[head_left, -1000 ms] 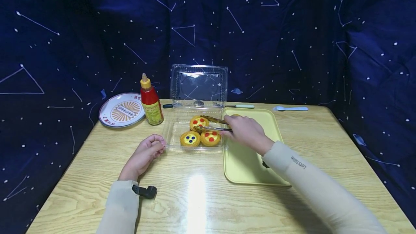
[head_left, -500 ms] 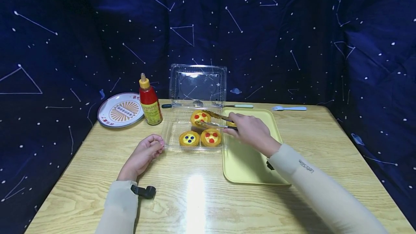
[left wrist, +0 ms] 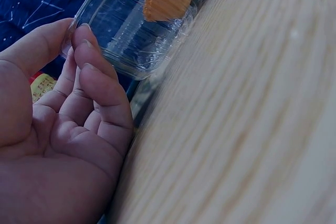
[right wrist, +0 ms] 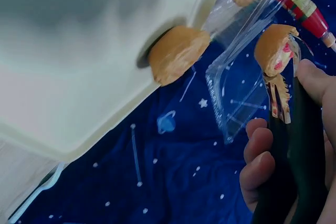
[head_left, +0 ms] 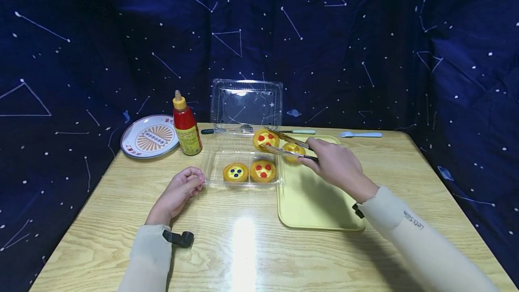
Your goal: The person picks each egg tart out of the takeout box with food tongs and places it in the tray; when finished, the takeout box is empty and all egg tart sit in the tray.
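My left hand [head_left: 177,196] pinches the front left rim of a clear plastic clamshell box [head_left: 214,166] between thumb and fingers, as the left wrist view shows. My right hand [head_left: 338,166] grips black-handled tongs [right wrist: 307,150]. Their tips hold a tart with red toppings [head_left: 263,138] raised at the box's back right, beside the tray. Inside the box, a tart with blue toppings [head_left: 235,172] and another red-topped tart [head_left: 263,171] sit side by side at the front. One more tart [head_left: 293,147] lies on the yellow tray [head_left: 312,211], partly overlapped by the tongs.
The box's lid [head_left: 247,102] stands raised at the back. Left of it are a red sauce bottle [head_left: 188,125] and a patterned white plate [head_left: 150,136]. Behind lie a green-handled utensil [head_left: 304,132] and a blue fork [head_left: 361,134]. A starry curtain [head_left: 365,57] hangs behind the table.
The tongs have lifted the red-topped tart from the back of the box and carried it right toward the tray. My left hand has stayed at the rim.
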The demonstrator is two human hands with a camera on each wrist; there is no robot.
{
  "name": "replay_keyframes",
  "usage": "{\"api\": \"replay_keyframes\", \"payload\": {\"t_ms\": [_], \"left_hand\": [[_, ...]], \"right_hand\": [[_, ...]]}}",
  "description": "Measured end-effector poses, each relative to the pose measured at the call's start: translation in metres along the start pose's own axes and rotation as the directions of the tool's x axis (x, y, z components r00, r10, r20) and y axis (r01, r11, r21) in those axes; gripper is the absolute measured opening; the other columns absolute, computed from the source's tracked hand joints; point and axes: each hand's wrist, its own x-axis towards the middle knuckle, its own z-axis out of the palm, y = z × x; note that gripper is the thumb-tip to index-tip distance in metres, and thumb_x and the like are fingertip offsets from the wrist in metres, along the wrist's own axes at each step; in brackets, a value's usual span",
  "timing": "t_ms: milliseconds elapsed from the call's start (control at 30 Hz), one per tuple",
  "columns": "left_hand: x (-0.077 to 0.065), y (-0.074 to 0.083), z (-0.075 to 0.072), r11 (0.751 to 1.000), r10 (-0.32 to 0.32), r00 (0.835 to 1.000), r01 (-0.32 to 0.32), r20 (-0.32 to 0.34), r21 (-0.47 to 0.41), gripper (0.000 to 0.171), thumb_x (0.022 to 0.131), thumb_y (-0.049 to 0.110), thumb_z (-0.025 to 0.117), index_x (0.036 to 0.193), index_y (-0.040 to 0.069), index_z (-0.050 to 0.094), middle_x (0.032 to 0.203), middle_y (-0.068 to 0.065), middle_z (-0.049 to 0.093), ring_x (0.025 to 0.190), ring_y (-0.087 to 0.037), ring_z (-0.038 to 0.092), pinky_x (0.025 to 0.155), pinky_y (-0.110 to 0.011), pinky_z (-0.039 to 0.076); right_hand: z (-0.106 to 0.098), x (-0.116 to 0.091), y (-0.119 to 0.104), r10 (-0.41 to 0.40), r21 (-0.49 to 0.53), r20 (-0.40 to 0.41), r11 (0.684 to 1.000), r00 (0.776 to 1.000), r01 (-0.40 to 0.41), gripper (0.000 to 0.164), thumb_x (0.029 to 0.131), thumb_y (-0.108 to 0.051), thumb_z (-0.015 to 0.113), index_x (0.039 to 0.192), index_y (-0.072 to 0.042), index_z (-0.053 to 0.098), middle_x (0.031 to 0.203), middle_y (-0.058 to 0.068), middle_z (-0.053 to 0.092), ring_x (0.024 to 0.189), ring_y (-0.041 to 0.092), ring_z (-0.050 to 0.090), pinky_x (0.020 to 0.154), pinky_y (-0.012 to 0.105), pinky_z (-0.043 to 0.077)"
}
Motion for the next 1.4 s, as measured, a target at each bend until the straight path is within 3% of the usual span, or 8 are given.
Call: {"api": "replay_keyframes", "payload": {"t_ms": [500, 867, 1400], "left_hand": [[0.0, -0.001, 0.0, 1.0, -0.001, 1.0, 0.001, 0.0, -0.005, 0.018, 0.098, 0.017, 0.063, 0.107, 0.007, 0.051, 0.084, 0.001, 0.059, 0.076, -0.012, 0.052, 0.066, -0.024, 0.045], [0.0, -0.001, -0.001, 1.0, -0.008, 1.0, 0.008, -0.001, -0.006, 0.018, 0.098, 0.017, 0.063, 0.107, 0.006, 0.051, 0.083, 0.002, 0.058, 0.076, -0.012, 0.052, 0.066, -0.024, 0.045], [0.0, -0.001, -0.001, 1.0, 0.013, 1.0, -0.013, 0.014, -0.017, 0.015, 0.099, 0.016, 0.062, 0.105, 0.007, 0.051, 0.084, 0.002, 0.059, 0.076, -0.012, 0.052, 0.067, -0.024, 0.045]], "right_hand": [[-0.012, -0.04, 0.037, 0.102, -0.02, -0.053, 0.995, 0.993, -0.103, 0.04, 0.091, -0.054, 0.064, 0.09, -0.018, 0.047, 0.062, -0.004, 0.033, 0.049, 0.015, 0.036, 0.038, 0.033, 0.026], [-0.018, -0.06, 0.066, 0.186, -0.043, -0.015, 0.982, 0.982, -0.186, 0.04, 0.093, -0.056, 0.06, 0.091, -0.017, 0.048, 0.062, -0.001, 0.04, 0.048, 0.018, 0.04, 0.038, 0.035, 0.028], [-0.009, -0.076, 0.095, 0.254, -0.088, 0.124, 0.966, 0.959, -0.244, 0.043, 0.094, -0.052, 0.06, 0.098, -0.011, 0.048, 0.067, 0.003, 0.045, 0.049, 0.022, 0.042, 0.039, 0.038, 0.031]]}}
